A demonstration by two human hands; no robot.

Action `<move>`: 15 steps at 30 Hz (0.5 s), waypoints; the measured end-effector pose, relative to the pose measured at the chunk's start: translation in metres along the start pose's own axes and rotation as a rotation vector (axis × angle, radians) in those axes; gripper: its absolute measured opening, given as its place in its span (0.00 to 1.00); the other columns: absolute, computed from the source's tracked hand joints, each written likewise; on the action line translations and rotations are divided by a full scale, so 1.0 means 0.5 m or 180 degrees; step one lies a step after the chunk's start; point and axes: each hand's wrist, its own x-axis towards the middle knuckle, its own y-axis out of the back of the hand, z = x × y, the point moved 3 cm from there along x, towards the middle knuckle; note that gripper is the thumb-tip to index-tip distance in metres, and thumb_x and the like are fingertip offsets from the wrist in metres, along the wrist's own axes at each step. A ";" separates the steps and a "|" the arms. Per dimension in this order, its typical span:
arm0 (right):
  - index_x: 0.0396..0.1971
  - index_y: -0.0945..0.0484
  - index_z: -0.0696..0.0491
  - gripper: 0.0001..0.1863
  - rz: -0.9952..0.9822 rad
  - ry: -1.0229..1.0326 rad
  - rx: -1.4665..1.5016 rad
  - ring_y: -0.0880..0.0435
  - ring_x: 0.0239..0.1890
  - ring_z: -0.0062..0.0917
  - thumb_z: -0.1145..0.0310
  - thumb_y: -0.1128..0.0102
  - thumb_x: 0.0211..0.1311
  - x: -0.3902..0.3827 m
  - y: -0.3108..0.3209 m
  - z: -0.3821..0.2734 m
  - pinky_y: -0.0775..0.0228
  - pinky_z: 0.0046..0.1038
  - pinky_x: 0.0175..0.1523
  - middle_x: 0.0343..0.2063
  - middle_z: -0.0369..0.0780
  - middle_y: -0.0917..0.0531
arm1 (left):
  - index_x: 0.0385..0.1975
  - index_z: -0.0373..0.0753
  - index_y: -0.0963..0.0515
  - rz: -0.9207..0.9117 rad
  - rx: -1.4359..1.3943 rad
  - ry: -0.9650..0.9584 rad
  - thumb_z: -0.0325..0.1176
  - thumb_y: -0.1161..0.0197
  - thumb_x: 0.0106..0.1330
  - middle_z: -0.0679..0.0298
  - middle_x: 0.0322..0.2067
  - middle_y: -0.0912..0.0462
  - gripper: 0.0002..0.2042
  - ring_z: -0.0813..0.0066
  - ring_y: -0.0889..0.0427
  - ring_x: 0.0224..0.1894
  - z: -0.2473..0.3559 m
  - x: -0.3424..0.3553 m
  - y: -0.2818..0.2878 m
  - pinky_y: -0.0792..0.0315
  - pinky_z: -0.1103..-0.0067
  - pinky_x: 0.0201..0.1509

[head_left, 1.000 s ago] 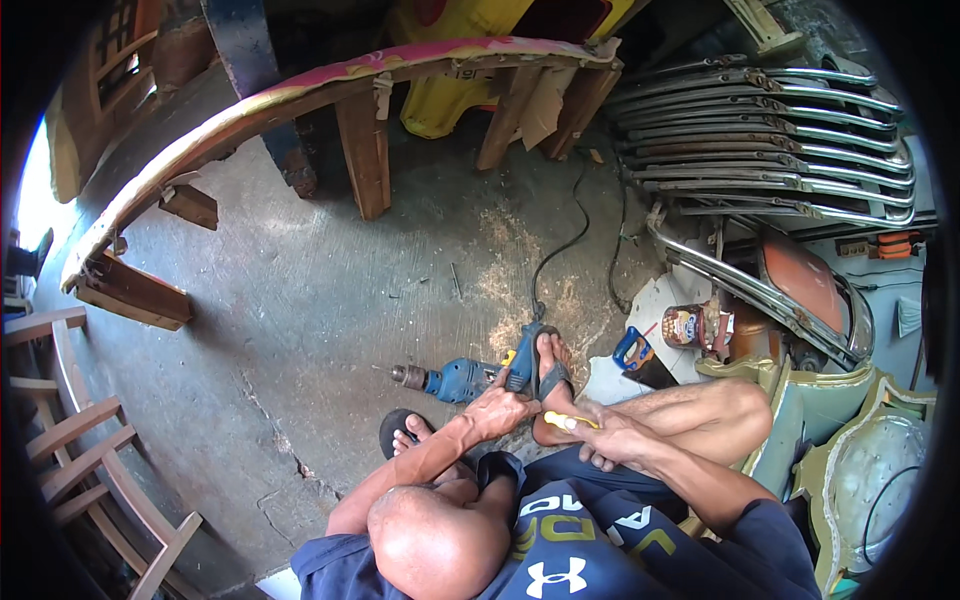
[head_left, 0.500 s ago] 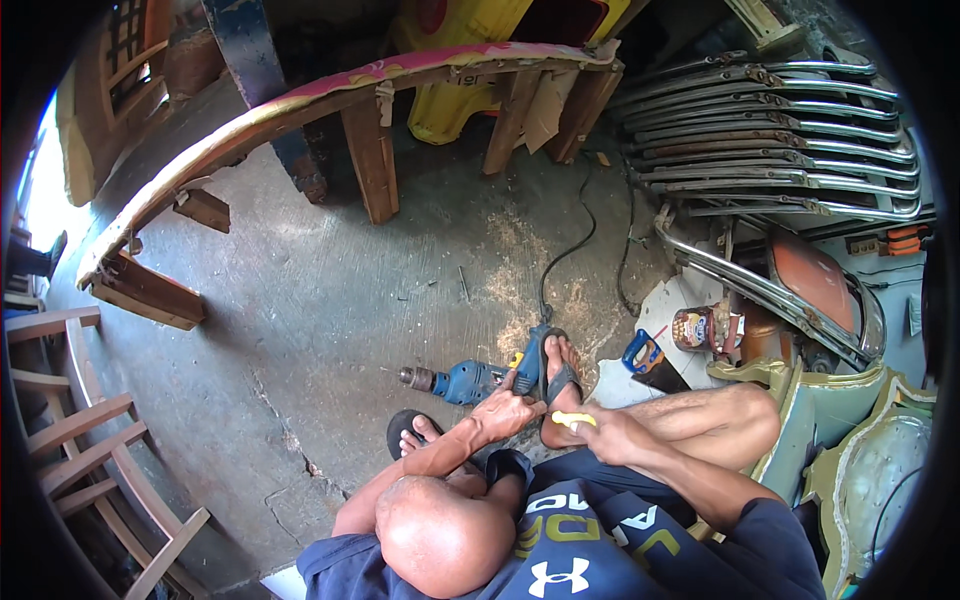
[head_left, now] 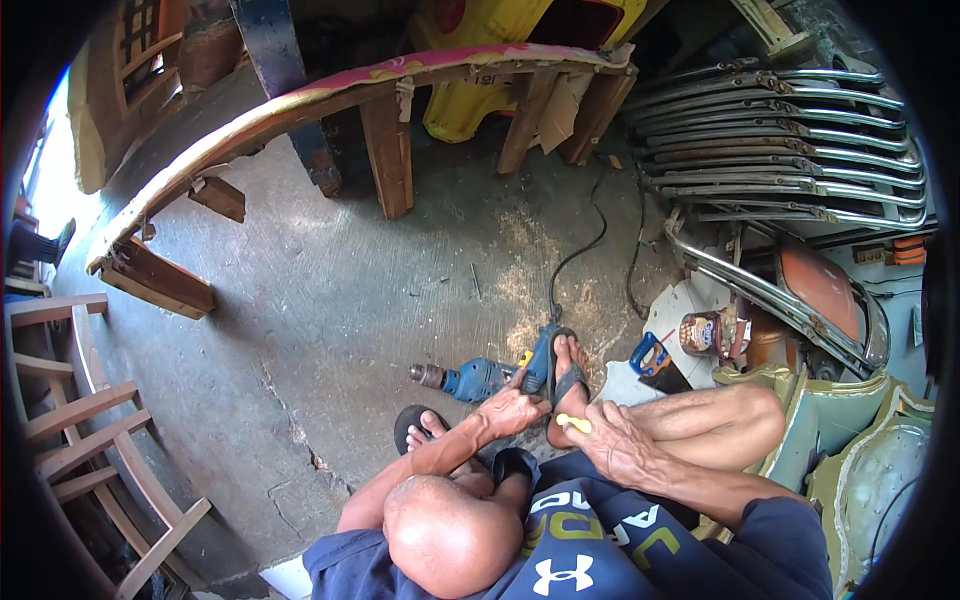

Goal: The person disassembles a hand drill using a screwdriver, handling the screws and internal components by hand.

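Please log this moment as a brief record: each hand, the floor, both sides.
Left hand: finger extended to the blue drill; contact unclear
Right hand: grip closed on a small yellow object
Floor: drill lying beside the sandalled right foot
Right side: stacked metal frames; blue-handled saw
Left side: slatted wooden frame

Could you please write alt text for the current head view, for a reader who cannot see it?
A person grips a small yellow object in the right hand, the left hand close beside a blue drill on the floor. A blue-handled saw lies to the right; a curved wooden frame and stacked metal frames stand beyond.
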 end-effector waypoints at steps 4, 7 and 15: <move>0.58 0.22 0.45 0.18 0.0258 -0.0218 0.0471 0.21 0.45 0.45 0.62 0.45 0.70 -0.020 0.005 0.014 0.25 0.45 0.51 0.46 0.51 0.24 | 0.44 0.40 0.20 0.0381 0.0045 -0.0111 0.26 0.46 0.65 0.59 0.32 0.13 0.11 0.59 0.10 0.41 -0.018 0.007 -0.007 0.51 0.43 0.77; 0.59 0.23 0.49 0.20 -0.0844 -0.1471 0.2357 0.16 0.39 0.47 0.62 0.44 0.70 -0.003 0.030 0.009 0.22 0.43 0.42 0.44 0.54 0.20 | 0.44 0.41 0.19 0.0595 -0.0094 -0.0060 0.26 0.47 0.65 0.59 0.33 0.12 0.11 0.59 0.10 0.41 -0.024 -0.008 -0.037 0.53 0.44 0.78; 0.66 0.27 0.42 0.33 0.0399 0.0058 0.0345 0.22 0.42 0.50 0.78 0.44 0.58 -0.028 -0.035 0.029 0.27 0.48 0.51 0.40 0.53 0.27 | 0.40 0.41 0.20 0.0470 0.0058 -0.0116 0.27 0.47 0.66 0.59 0.31 0.12 0.09 0.61 0.10 0.40 -0.005 0.025 -0.015 0.48 0.44 0.76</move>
